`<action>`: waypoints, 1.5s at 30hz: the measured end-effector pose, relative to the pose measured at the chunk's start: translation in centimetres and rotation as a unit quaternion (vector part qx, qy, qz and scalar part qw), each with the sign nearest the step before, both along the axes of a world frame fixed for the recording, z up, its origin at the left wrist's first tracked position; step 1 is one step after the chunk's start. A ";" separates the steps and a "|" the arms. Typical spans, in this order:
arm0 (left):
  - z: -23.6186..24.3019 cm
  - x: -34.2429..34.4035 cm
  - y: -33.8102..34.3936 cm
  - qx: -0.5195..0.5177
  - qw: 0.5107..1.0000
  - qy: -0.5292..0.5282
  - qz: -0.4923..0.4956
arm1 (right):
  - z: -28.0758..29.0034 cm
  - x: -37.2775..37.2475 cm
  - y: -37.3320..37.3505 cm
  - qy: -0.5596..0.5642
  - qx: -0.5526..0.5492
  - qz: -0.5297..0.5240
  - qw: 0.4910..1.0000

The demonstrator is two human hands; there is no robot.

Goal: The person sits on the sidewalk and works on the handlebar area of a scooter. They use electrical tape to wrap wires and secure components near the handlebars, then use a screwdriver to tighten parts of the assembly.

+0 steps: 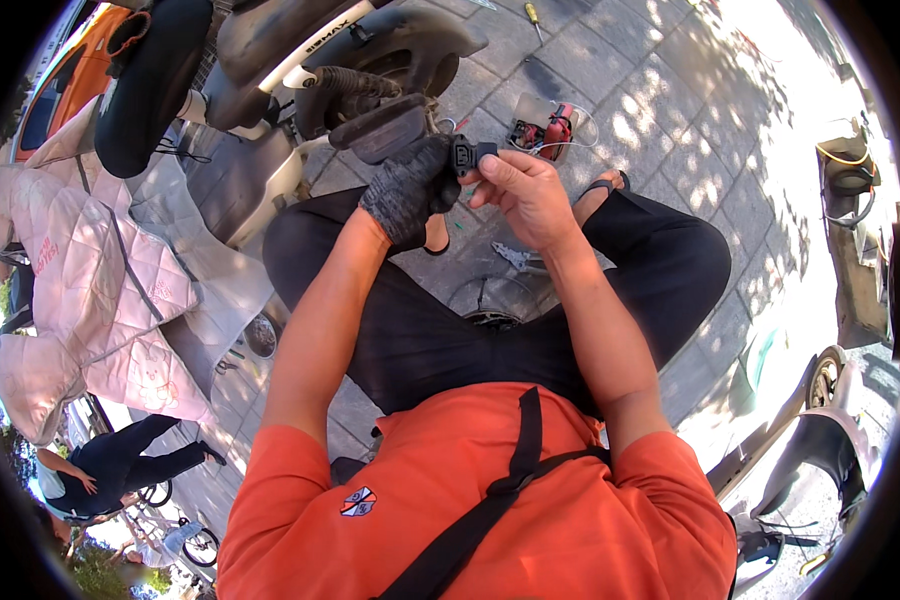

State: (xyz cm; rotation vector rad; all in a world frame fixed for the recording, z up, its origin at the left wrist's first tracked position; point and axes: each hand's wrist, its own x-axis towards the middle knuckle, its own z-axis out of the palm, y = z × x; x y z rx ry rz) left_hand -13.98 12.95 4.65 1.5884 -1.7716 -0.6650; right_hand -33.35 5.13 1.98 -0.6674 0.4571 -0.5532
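Observation:
My left hand [410, 190] wears a dark grey and black glove, its fingers closed on a small black plastic connector [466, 156]. From the other side, my bare right hand [525, 195] pinches the same piece between thumb and fingers. The connector's face shows a socket-like opening; how it joins any cable is hidden by the hands. Just beyond the glove is the scooter's dark grey flat part [380, 130], beside its rear wheel [355, 85]. Both hands are in front of my crossed legs, over the paving.
A clear tray [538, 115] with red and black items lies past my right hand. A screwdriver [533, 14] is farther off; metal pliers [515, 256] rest between my legs. At left are a pink quilted cover [120, 280] and a walking person [110, 470]; another scooter [820, 460] is at right.

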 end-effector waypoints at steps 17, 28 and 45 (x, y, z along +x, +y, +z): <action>-1.6 0.7 0.4 0.147 0.989 -0.009 0.011 | -0.4 0.6 0.3 0.047 -0.008 -0.002 0.999; -0.5 -0.1 -0.2 0.294 0.894 0.293 0.170 | -2.1 1.7 1.8 0.218 -0.138 -0.029 0.966; -4.8 -0.9 1.1 0.310 0.926 -0.187 -0.107 | -10.0 -2.5 2.4 0.603 -0.574 0.142 0.535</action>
